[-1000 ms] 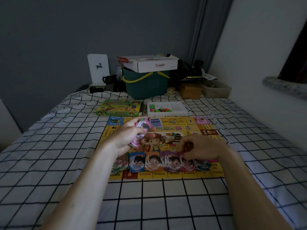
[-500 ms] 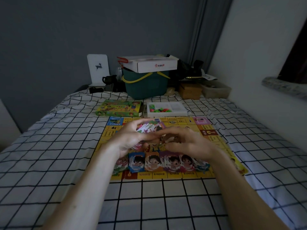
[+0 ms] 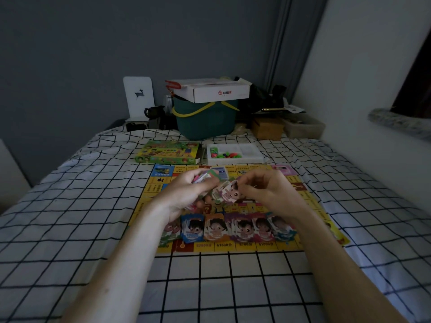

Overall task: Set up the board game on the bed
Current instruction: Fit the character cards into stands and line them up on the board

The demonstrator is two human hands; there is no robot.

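Game board (image 3: 149,190) on checked bed (image 3: 70,217), grey walls, left hand (image 3: 186,194) gripping cards (image 3: 205,177), right hand (image 3: 268,192) pinching one.

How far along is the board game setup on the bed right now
Done: board unfolded, row of card piles along its near edge. In hand: left hand holds a stack of cards; right hand pinches one card. Left: pieces in the white tray.

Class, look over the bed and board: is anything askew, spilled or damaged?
Nothing is spilled or damaged. Mildly untidy: the card piles along the game board's near edge overlap and fan unevenly.
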